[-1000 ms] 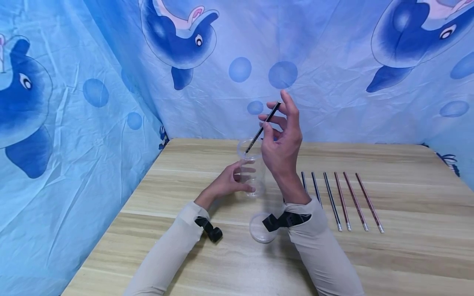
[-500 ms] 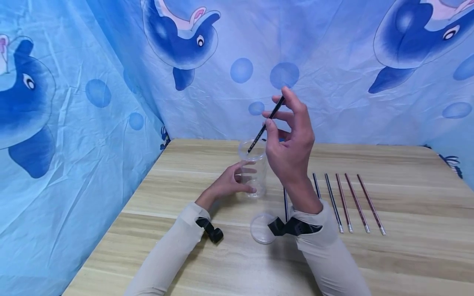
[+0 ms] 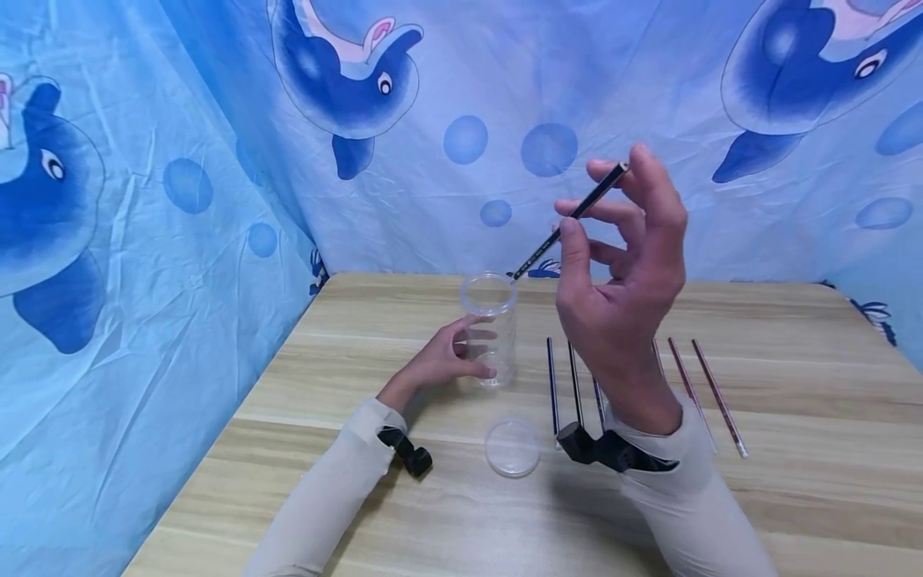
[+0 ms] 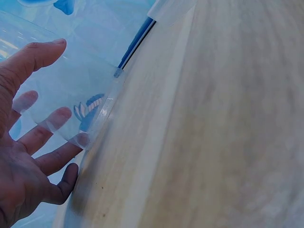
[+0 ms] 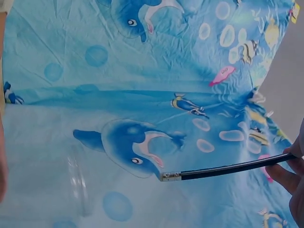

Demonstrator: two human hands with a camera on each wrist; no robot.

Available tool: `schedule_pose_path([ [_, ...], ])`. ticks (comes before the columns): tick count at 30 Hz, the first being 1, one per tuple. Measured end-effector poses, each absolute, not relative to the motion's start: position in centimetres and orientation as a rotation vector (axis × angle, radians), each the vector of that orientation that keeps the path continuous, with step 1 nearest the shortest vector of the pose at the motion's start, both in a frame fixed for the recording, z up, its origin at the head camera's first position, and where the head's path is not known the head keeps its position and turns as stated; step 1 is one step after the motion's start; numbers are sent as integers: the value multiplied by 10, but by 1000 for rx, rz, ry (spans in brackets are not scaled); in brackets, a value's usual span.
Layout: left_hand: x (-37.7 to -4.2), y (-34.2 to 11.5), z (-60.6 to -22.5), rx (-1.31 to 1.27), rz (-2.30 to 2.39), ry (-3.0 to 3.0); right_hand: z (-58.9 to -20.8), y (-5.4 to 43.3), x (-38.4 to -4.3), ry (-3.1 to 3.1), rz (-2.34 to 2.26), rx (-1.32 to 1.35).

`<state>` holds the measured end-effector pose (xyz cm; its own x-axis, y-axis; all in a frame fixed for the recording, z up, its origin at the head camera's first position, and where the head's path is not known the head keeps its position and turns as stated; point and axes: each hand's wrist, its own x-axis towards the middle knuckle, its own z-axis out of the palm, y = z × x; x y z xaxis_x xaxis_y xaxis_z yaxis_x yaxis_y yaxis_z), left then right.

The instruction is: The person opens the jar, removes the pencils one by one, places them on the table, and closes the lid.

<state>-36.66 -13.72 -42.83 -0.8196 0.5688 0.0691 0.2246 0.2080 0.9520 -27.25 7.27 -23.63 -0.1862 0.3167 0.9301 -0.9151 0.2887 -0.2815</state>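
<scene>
A tall clear plastic jar [image 3: 505,340] stands upright on the table with its round mouth open at the top. My left hand [image 3: 443,357] grips it from the left; in the left wrist view the fingers show through the wall of the jar [image 4: 90,78]. To the right, in the air, my right hand [image 3: 627,296] pinches a black pencil [image 3: 594,195] near its upper part. The pencil slants down to the left, its lower end just right of the jar's rim. In the right wrist view the pencil [image 5: 223,170] has its metal band and eraser pointing towards the jar.
A clear round lid [image 3: 512,449] lies flat in front of the jar. Several dark pencils [image 3: 552,385] and reddish pencils [image 3: 721,398] lie in a row on the right, partly hidden by my right arm. Behind the wooden table [image 3: 346,505] hangs a blue dolphin-print cloth [image 3: 642,96].
My right hand has moved right with the black pencil, whose lower end has gone from over the jar's mouth to outside its rim. The left hand and jar have stayed put.
</scene>
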Motion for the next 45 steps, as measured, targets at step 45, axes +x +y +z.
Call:
schedule_pose_path([
  [45,-349,-135,-407,725,1658,2140,-325,320,-276,-2388,684,296],
])
